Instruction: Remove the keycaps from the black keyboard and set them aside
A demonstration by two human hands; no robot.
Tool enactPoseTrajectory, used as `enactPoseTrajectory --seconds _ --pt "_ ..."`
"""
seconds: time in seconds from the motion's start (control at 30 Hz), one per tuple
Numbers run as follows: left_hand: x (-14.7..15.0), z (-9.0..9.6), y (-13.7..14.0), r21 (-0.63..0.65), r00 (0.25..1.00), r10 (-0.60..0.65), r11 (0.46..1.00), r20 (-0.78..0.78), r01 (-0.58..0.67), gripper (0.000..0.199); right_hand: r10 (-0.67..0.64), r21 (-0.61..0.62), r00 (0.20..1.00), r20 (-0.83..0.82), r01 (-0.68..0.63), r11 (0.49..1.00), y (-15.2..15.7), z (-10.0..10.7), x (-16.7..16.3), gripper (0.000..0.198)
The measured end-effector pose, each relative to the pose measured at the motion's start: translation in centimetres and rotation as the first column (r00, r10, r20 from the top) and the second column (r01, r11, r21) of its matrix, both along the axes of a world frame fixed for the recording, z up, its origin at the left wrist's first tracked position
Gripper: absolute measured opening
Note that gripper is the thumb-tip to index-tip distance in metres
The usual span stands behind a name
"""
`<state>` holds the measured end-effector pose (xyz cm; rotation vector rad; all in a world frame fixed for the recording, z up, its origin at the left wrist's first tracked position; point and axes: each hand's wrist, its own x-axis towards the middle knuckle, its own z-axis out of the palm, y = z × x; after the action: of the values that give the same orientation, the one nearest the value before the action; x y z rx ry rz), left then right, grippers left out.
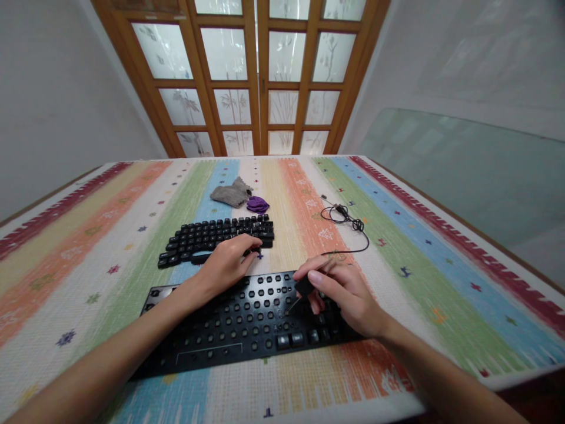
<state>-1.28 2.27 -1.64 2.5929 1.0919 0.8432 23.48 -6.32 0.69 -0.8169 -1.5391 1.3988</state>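
Note:
A black keyboard lies in front of me, most of its keycaps off and its switches bare. Some keycaps are still on its lower right part. Behind it, loose black keycaps sit in rows as a block. My left hand reaches over the keyboard to this block's near right corner, thumb and index finger closed around a black keycap that they partly hide. Over the keyboard's right half, my right hand grips a keycap puller by its black handle, with its thin wire pointing down left toward the switches.
A grey cloth and a purple cloth bundle lie behind the keycap block. The keyboard's coiled cable rests at the back right. A striped tablecloth covers the table. Wood-framed glass doors stand beyond it.

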Motion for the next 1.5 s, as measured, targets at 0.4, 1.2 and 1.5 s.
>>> enactPoseTrajectory --seconds 0.4,1.2,1.5 --pt "-0.1 -0.7 0.4 -0.008 0.995 -0.036 0.999 -0.095 0.035 0.023 0.01 0.008 1.0 0.009 -0.01 1.0 0.0 -0.3 -0.1 0.023" --pt "-0.8 -0.7 0.2 0.135 0.991 -0.004 0.991 -0.133 0.022 0.017 0.004 0.07 0.995 0.099 -0.011 0.997 -0.2 -0.2 -0.3 0.024" --pt "-1.0 -1.2 0.6 0.147 0.987 -0.015 0.988 -0.162 0.04 0.014 0.041 0.049 0.984 0.171 -0.05 0.998 -0.2 0.1 -0.6 0.028"
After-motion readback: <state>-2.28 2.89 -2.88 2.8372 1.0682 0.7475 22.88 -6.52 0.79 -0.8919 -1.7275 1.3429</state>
